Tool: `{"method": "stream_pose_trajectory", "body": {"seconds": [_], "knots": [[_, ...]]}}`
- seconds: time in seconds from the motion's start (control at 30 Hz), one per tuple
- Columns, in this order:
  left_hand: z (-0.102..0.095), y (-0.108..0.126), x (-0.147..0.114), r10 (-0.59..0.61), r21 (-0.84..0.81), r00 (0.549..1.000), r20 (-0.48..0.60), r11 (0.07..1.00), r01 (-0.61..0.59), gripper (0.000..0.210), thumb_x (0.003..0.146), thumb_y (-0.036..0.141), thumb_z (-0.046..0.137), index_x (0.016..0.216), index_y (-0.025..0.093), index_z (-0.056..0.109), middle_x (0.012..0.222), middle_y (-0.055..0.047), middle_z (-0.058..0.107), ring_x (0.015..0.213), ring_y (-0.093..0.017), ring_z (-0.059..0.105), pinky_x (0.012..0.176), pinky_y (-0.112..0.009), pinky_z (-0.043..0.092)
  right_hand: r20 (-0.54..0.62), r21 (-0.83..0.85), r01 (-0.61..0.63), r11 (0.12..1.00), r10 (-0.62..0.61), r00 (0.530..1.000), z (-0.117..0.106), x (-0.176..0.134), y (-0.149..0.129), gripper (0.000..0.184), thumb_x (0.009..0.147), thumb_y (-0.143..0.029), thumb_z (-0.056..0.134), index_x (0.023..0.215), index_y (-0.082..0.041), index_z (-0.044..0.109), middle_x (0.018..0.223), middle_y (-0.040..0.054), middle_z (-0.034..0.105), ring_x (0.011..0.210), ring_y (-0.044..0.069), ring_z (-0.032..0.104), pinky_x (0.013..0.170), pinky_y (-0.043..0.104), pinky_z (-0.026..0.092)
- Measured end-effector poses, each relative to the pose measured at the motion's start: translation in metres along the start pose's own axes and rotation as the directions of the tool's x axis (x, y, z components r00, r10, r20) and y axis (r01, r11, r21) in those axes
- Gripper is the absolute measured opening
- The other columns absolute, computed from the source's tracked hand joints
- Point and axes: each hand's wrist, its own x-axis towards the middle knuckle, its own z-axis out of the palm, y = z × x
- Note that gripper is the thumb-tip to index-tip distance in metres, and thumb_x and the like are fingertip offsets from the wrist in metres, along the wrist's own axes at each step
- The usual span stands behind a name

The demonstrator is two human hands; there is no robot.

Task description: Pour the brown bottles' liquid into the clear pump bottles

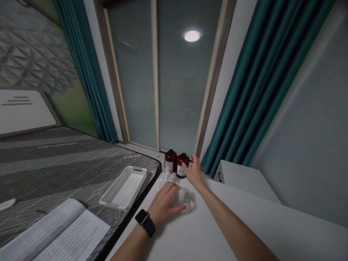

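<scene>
On the white tabletop [187,232], my left hand [163,203] curls round a clear, see-through container [181,197], thumb along its near side and fingers over the far side. A dark watch is on that wrist. My right hand [195,173] reaches to a dark red-brown bottle [181,170] with a black cap and white label. Its thumb is at the bottle's right side and the fingers are spread apart; whether they touch it I cannot tell. A second such bottle [170,161] stands to the left. Small clear pieces [166,177] lie in front of the bottles.
Left of the table is a grey patterned mattress [67,156] bearing a white basket [108,197] and an open book [67,232]. A white cabinet [244,179] stands beyond at right. Teal curtains [250,83] flank a sliding glass door [179,83].
</scene>
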Motion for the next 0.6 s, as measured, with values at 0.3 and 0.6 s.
{"method": "stream_pose_trajectory", "body": {"seconds": [0.3, 0.6], "knots": [[0.003, 0.000, -0.001, -0.003, -0.008, 0.999, -0.032, 1.000, 0.003, 0.043, 0.075, 0.034, 0.078, 0.112, 0.021, 0.060, 0.108, -0.008, 0.062, 0.102, -0.027, 0.058, 0.087, -0.039, 0.051, 0.061, -0.002, -0.008, 1.000, 0.008, 0.998, 0.024, 0.025, 0.003, 0.047, 0.082, -0.041, 0.061, 0.122, -0.018, 0.053, 0.119, 0.0133, 0.059, 0.114, 0.029, 0.057, 0.102, 0.047, 0.043], [0.005, 0.000, -0.001, 0.014, 0.005, 0.999, -0.046, 1.000, -0.014, 0.042, 0.076, 0.030, 0.078, 0.111, 0.021, 0.058, 0.109, -0.008, 0.061, 0.103, -0.026, 0.057, 0.088, -0.040, 0.051, 0.135, 0.043, 0.020, 0.999, -0.025, 0.991, -0.013, 0.001, -0.003, 0.036, 0.081, -0.036, 0.064, 0.113, -0.022, 0.057, 0.114, 0.0091, 0.060, 0.110, 0.026, 0.059, 0.101, 0.044, 0.044]]}}
